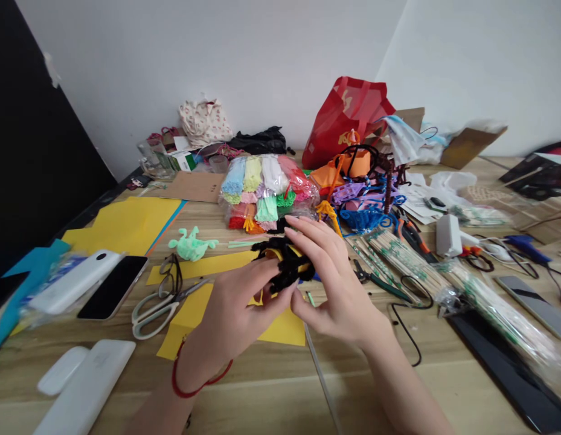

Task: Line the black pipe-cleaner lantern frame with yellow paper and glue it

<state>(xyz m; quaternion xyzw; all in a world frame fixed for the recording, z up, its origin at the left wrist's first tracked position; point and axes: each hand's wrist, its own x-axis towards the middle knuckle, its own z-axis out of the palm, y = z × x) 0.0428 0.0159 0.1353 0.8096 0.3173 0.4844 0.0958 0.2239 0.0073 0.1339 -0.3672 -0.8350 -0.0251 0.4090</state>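
Between my two hands, above the middle of the table, is a fuzzy black pipe-cleaner piece with some yellow showing inside it. My left hand, a red cord on its wrist, is closed around its left side. The fingers of my right hand curl over the top and right side of the same piece. My fingers hide part of its shape. Below the hands lie cut sheets of yellow paper. White-handled scissors rest left of my left hand, near a mint-green pipe-cleaner figure.
A clear bag of coloured pipe cleaners sits behind my hands, beside a red bag. Pliers, a black cable and wrapped sticks lie to the right. A phone is at left.
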